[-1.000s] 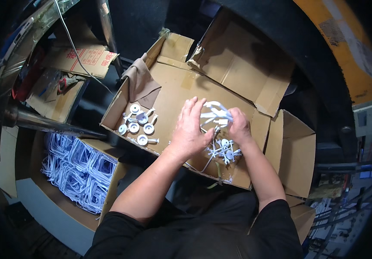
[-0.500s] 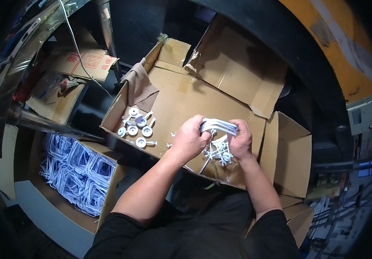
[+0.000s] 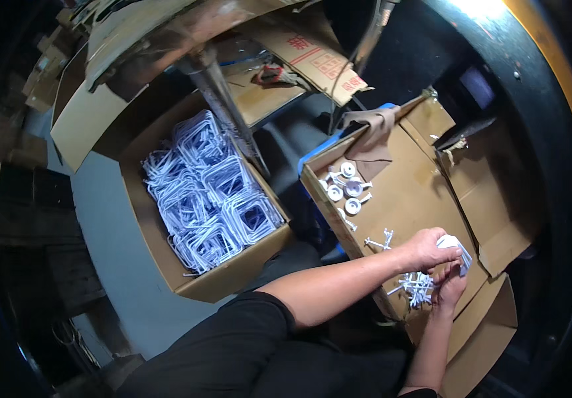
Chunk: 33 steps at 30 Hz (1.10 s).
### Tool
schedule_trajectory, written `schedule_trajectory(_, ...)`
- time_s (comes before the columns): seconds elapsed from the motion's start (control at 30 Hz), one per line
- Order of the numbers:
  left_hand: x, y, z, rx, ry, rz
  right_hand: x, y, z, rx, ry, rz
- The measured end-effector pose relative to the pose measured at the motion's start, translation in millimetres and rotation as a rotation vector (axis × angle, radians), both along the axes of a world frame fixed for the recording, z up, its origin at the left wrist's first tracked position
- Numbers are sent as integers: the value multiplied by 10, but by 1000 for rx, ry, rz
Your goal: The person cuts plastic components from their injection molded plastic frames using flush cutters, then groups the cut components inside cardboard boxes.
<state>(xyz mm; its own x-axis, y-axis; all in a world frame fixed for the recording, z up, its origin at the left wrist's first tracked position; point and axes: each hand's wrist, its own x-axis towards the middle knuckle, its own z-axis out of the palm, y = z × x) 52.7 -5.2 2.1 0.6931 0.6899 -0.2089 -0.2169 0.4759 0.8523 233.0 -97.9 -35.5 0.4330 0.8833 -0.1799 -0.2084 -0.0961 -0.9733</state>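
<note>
A bundle of white plastic frames (image 3: 461,260) is held over the flat cardboard box. My left hand (image 3: 425,249) is closed around its near left end. Lower down, my right hand (image 3: 450,286) grips the same bundle, with its fingers closed and partly hidden. Just under my hands, a heap of thin white branched plastic sticks (image 3: 419,289) lies in the box. A few more sticks (image 3: 380,241) are to the left of it. Farther back along the left wall sit several round white cup-like pieces with stems (image 3: 353,189).
The flat cardboard box (image 3: 425,199) has a beige cloth (image 3: 372,136) over its far left corner and raised flaps on the right. On the left stands a deep carton (image 3: 233,285) full of white rounded-square frames (image 3: 213,192). A metal post (image 3: 223,99) rises behind it.
The view has swung left, so the deep carton shows fully and my hands appear farther right. Both hands still hold the bundle, now turned more end-on.
</note>
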Motion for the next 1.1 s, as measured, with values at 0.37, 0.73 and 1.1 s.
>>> schedule_trajectory(0.37, -34, 50, -101, 41, 85, 236, -100, 11, -56, 95, -380, 5)
schedule_trajectory(0.73, -202, 129, -9, 204, 108, 112, -165, -166, 341, -47, -900, 250)
schedule_trajectory(1.1, -398, 71, -47, 872, 432, -362, -221, -224, 1010, -415, -1528, 907)
